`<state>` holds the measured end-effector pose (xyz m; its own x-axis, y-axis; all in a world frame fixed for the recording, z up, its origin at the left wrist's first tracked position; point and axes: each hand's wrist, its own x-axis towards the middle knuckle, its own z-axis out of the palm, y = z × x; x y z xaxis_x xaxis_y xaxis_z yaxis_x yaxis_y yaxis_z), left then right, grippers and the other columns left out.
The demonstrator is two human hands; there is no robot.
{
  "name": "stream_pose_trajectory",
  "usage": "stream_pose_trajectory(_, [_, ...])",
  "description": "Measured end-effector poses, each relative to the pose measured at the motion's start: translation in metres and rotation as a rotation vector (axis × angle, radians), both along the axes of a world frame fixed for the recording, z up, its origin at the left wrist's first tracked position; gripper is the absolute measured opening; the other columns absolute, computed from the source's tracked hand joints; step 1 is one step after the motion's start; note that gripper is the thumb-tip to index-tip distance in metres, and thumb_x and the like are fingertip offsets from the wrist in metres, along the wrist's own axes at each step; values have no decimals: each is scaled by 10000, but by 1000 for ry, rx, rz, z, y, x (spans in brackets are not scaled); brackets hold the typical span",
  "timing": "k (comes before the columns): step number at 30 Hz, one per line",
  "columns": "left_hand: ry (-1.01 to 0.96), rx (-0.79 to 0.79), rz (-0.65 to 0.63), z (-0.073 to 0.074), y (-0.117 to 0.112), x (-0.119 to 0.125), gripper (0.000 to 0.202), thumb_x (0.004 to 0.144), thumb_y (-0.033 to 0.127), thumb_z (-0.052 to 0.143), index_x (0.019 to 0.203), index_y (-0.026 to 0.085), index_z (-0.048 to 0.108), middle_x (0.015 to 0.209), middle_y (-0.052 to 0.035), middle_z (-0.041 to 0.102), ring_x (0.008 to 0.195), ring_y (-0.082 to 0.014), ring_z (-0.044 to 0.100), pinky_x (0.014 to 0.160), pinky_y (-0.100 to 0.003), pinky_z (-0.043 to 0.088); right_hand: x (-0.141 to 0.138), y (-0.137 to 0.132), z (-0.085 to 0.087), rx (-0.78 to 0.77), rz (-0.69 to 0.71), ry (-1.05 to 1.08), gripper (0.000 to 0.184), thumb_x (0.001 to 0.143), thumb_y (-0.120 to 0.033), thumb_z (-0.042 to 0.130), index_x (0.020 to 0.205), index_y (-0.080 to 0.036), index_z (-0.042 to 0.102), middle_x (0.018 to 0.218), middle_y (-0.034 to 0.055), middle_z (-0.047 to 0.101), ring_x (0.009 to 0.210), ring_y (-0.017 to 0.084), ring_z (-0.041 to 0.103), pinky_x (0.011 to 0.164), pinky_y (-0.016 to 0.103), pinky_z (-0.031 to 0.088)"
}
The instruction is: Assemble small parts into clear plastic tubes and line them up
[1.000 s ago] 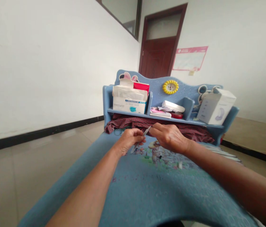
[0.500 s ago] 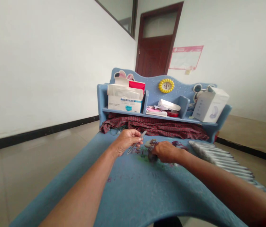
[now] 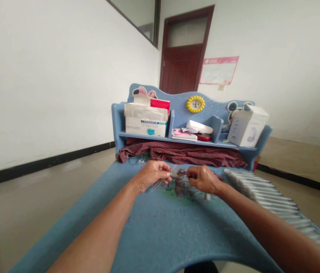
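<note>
My left hand (image 3: pixel 154 175) is closed in a pinch around a thin, clear-grey strip or tube (image 3: pixel 157 184), which slants past the fingertips at both ends. Just to the right, my right hand (image 3: pixel 203 179) is curled with thumb and fingers together, above the printed picture (image 3: pixel 181 185) on the blue desk (image 3: pixel 160 235). Whatever it may hold is hidden or too small to make out. The two hands are a short gap apart. A small whitish piece (image 3: pixel 207 196) lies below the right hand.
Several grey-white rods (image 3: pixel 273 197) lie in a row at the desk's right. Red checked cloth (image 3: pixel 182 153) is bunched under the shelf. On the shelf stand a mask box (image 3: pixel 145 123), papers (image 3: pixel 184 135), a red tin (image 3: pixel 204 137) and a white box (image 3: pixel 247 127).
My right hand has moved slightly right and up off the dark part of the printed picture. My left hand keeps the strip. The view has shifted a little.
</note>
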<state>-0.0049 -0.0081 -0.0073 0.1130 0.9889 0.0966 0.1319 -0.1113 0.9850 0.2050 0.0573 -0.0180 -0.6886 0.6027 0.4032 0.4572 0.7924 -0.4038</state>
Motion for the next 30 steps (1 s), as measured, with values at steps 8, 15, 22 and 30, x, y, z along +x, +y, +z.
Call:
stream_pose_trajectory(8, [5,-26,-57,1,-2,8,222,616,234,678,758,116,556,675,-45,659,591,-138,613,598,-270,479,-13,-6,3,-587,36,602,184,670,-246,510,811,-145,571,588,2,624,422,109,538,383,197,380])
stream_pose_trajectory(15, [13,-88,-76,-8,-6,21,195,608,210,651,743,121,544,639,-32,638,566,-138,609,538,-253,475,-14,-9,-10,-746,91,712,198,734,-340,510,825,-190,417,583,-19,627,399,122,558,341,178,351])
stream_pose_trajectory(22, [-91,-211,-147,-16,-8,38,220,605,208,653,762,130,518,722,-49,632,598,-165,629,515,-270,490,-7,-17,-10,-736,94,732,251,781,-396,487,896,-203,374,709,4,649,459,142,597,373,198,370])
stream_pose_trajectory(30, [-122,-237,-171,-9,-10,41,205,628,228,656,756,125,533,682,-44,625,577,-148,610,544,-279,487,-10,-18,-15,-802,189,699,296,769,-464,515,855,-201,408,710,11,651,460,135,591,362,194,381])
